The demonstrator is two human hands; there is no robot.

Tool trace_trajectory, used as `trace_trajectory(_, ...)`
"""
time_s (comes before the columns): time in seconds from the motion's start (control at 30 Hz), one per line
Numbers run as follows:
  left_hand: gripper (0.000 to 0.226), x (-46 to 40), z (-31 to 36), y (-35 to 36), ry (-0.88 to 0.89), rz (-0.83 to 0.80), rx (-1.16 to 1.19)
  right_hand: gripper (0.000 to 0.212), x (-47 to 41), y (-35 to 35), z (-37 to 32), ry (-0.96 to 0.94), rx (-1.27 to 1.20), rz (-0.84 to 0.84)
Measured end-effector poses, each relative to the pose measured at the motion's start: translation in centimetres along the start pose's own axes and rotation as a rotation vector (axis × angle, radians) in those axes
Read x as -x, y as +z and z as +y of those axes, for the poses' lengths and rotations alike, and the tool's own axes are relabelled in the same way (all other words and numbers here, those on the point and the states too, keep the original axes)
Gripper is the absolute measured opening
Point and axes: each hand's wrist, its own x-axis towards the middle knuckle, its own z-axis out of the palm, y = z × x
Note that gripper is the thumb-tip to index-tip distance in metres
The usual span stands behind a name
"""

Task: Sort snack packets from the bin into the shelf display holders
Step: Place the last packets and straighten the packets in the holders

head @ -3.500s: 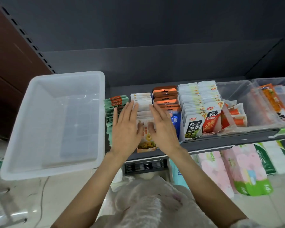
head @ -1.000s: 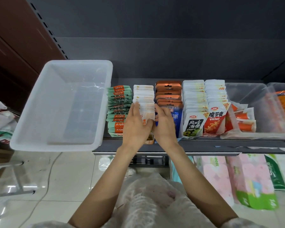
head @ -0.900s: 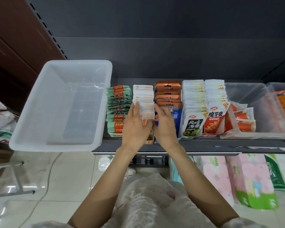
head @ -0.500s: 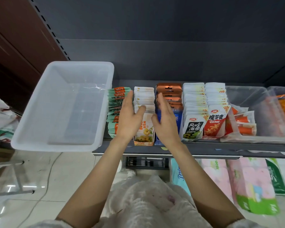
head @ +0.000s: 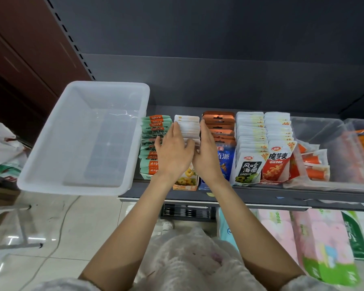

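Note:
A row of white and yellow snack packets (head: 187,126) stands upright in a holder on the dark shelf (head: 261,194). My left hand (head: 171,153) lies flat against the row's left side. My right hand (head: 207,155) lies flat against its right side, fingers straight. The two hands flank the row between them. The front packet (head: 186,179) shows yellow rings below my wrists. The white plastic bin (head: 82,135) sits at the shelf's left end with nothing inside it.
Green packets (head: 153,141) stand left of the row; orange and blue packets (head: 221,141), seaweed packets (head: 249,152) and red packets (head: 278,148) stand right. Clear tubs (head: 332,156) hold orange snacks at far right. Tissue packs (head: 324,244) sit below the shelf.
Both hands have slid further back along the sides of the white packet row, uncovering the front packet. The view has drifted slightly.

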Motion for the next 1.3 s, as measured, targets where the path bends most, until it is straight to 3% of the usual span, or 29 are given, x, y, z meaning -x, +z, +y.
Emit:
trace_trajectory(0.3, 0.059, -0.3, 0.2, 0.9, -0.019, -0.015, 0.050, 0.072, -0.3, -0.3, -0.4, -0.035, 0.097, -0.042)
trace_trajectory(0.5, 0.036, 1.9, -2.1, -2.3, 0.201, 0.197, 0.217, 0.060, 0.1, -2.0, -1.1, -0.116, 0.130, -0.047)
trace_trajectory(0.7, 0.023, 3.8, -9.4, -7.1, 0.343, 0.358, -0.104, 0.045, -1.8, -3.5, -3.3, -0.378, 0.328, -0.162)
trace_trajectory(0.8, 0.028, 2.4, -11.6, -8.5, 0.392, 0.307, -0.235, 0.050, -4.0, -2.4, -4.9, -0.470, 0.489, -0.252)
trace_trajectory(0.93, 0.050, -0.2, -12.4, -8.2, 0.478, 0.052, -0.332, 0.060, -6.5, 0.7, -6.1, -0.516, 0.777, -0.357)
trace_trajectory(1.0, 0.055, -1.2, -12.6, -7.5, 0.553, -0.045, -0.364, 0.053, -7.2, 2.3, -6.3, -0.517, 0.897, -0.332)
trace_trajectory(1.1, 0.049, -2.6, -12.9, -7.0, 0.689, -0.034, -0.337, 0.034, -8.0, 3.5, -6.6, -0.562, 1.077, -0.277)
trace_trajectory(1.2, 0.028, -4.1, -12.9, -7.2, 0.866, 0.047, -0.290, 0.030, -8.1, 4.1, -7.2, -0.641, 1.202, -0.235)
trace_trajectory(1.3, 0.023, -5.1, -13.2, -6.9, 0.937, 0.086, -0.273, 0.028, -8.1, 4.4, -7.6, -0.561, 1.258, -0.397)
